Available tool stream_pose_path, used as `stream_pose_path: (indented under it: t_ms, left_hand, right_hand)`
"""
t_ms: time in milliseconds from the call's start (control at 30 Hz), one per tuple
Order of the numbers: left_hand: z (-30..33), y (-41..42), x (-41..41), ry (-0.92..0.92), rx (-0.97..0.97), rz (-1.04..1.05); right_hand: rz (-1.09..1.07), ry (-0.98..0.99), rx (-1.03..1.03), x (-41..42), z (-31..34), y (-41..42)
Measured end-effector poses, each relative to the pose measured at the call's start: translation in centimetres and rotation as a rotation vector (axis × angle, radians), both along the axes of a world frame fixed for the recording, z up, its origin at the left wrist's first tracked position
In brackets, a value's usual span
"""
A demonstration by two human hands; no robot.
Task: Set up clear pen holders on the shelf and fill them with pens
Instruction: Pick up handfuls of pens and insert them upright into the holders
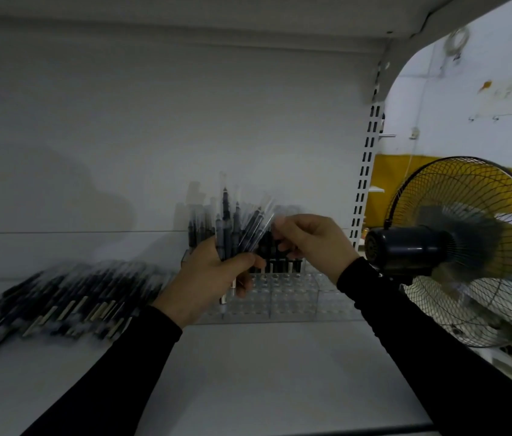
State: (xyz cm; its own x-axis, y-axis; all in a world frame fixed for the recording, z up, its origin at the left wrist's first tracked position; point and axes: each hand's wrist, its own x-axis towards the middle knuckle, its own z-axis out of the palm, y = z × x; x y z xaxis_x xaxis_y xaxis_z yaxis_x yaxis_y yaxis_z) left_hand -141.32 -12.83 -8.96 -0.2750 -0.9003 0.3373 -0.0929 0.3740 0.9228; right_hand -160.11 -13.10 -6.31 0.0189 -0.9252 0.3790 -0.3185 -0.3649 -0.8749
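Two hands meet at the centre of the head view, both in black sleeves, above a white shelf [248,372]. At about seven o'clock from the centre, the left hand [207,278] grips a bundle of pens [232,228] that fans upward toward twelve o'clock, its fingers and thumb curled tight round the lower barrels; the pens have dark bodies and clear caps, blurred at the tips. At about three o'clock from the bundle, the right hand [314,240] pinches the upper end of one pen [259,229] from that fan, thumb and fingertips closed on it, the pen leaning toward one o'clock. Just behind and below both hands, at the centre of the shelf, stands a clear pen holder [292,297] with rows of round sockets; its rear rows already carry upright dark pens [280,264], partly hidden by the hands, while the front sockets show bare. At eight o'clock, well apart from the holder, a heap of loose pens [59,300] lies flat on the shelf, their light ends pointing toward seven o'clock. A slotted white upright [365,180] rises at two o'clock beside the shelf's back panel [154,136]. At three o'clock, beyond the shelf's right edge, a black fan [456,247] with a wire cage faces right.
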Motion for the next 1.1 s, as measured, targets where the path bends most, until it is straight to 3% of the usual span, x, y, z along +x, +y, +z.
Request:
stream_pose_path:
  t_ms: [267, 433, 633, 700, 867, 1100]
  left_hand:
    - [0.5, 0.8, -0.5, 0.099, 0.072, -0.043]
    - [0.3, 0.3, -0.4, 0.171, 0.121, 0.008]
    - [0.0, -0.1, 0.0, 0.095, 0.054, 0.084]
    - [-0.1, -0.1, 0.1, 0.048, 0.009, 0.106]
    - [-0.1, -0.1, 0.1, -0.007, -0.026, 0.130]
    - [0.3, 0.4, 0.1, -0.043, -0.053, 0.125]
  right_hand:
    - [0.145, -0.229, 0.074, 1.3, -0.3, 0.3]
    - [0.068, -0.389, 0.022, 0.8, 0.5, 0.3]
    - [-0.055, -0.644, -0.037, -2.9, 2.7, -0.8]
    - [-0.160, -0.579, -0.065, -4.1, 2.6, -1.6]
    - [-0.448, -0.098, -0.227, -6.3, 1.1, -3.9]
    - [-0.490, 0.159, -0.304, -5.6, 0.6, -5.3]
